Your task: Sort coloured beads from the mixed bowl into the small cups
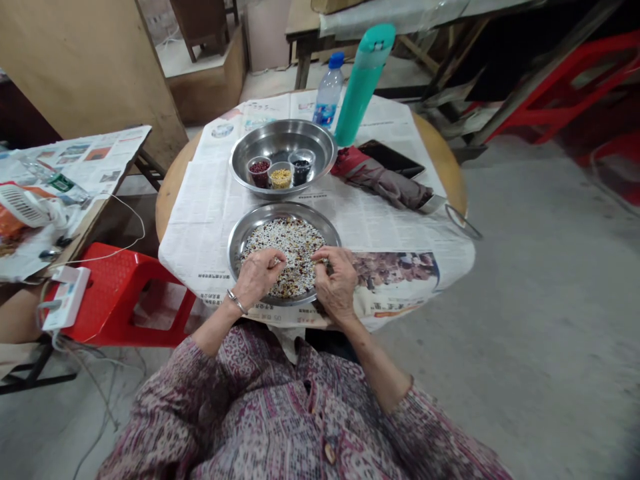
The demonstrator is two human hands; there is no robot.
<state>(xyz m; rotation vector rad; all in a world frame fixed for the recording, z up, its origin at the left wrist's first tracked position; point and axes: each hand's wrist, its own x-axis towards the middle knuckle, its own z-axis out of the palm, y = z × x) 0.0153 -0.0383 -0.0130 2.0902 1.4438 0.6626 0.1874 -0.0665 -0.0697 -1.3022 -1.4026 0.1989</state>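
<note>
A shallow steel basin (235, 243) in front of me holds a layer of mixed grains and beans (290, 247), white with red, yellow and black bits. Over its left part is my left hand (257, 272), a bracelet at the wrist, its thumb and fingertips pinched together. On the right side my right hand (336, 280) curls over the rim with thumb and forefinger close together. Whatever either pinch holds is too small to make out. Behind stands a deeper steel basin (285, 137) with three clear cups: red beans (259, 173), yellow grains (281, 177) and black beans (301, 170).
Newspaper (190, 220) covers the round table. A water bottle (328, 93), a green tall bottle (365, 87), a folded umbrella (385, 180) and a dark flat case (393, 158) stand or lie behind and right. A red stool (120, 293) carries a power strip (67, 299) at left.
</note>
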